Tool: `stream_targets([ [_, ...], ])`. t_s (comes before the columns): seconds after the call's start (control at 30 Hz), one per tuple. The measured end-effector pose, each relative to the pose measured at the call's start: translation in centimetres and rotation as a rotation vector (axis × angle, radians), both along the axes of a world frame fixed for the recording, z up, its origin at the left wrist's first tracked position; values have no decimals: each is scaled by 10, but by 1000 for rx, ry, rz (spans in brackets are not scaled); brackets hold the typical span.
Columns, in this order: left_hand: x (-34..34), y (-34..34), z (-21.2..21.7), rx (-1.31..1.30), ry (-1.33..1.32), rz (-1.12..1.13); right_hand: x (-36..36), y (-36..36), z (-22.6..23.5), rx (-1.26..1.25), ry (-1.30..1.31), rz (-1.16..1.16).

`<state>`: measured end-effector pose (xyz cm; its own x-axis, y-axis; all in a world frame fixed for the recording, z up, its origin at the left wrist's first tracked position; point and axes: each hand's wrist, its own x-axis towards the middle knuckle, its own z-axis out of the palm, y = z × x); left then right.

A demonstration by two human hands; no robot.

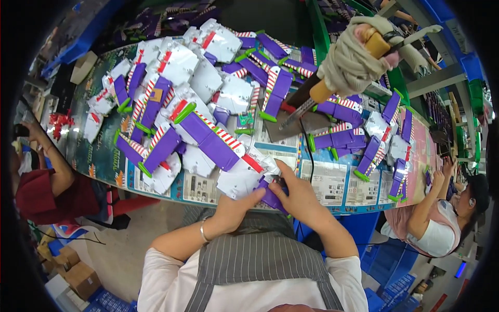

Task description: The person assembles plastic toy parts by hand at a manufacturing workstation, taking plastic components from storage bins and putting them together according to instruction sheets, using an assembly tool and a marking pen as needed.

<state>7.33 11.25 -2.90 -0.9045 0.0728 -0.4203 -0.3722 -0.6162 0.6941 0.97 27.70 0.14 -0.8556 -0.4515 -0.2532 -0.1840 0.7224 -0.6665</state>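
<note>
Clearly your right hand point(299, 195) has its fingers curled and pinched around a purple-and-white toy wing point(260, 190) at the near table edge point(332, 207), while your left hand point(236, 205) presses its fingers together against the wing's white panel. Judging by looks, it is light, stiff moulded plastic — smooth, a bit slippery, thin at the tip. Grip the thick purple root, not the striped edge — the heap of wings point(197, 99) lies just beyond.
</note>
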Motion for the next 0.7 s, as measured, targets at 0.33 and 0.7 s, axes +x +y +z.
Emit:
stream_targets([
  [0.33,-13,-8,-6,-85,44,83,-47,6,1,235,484,291],
  [0.7,-23,-8,-4,-151,43,60,-63,2,19,423,473,400],
])
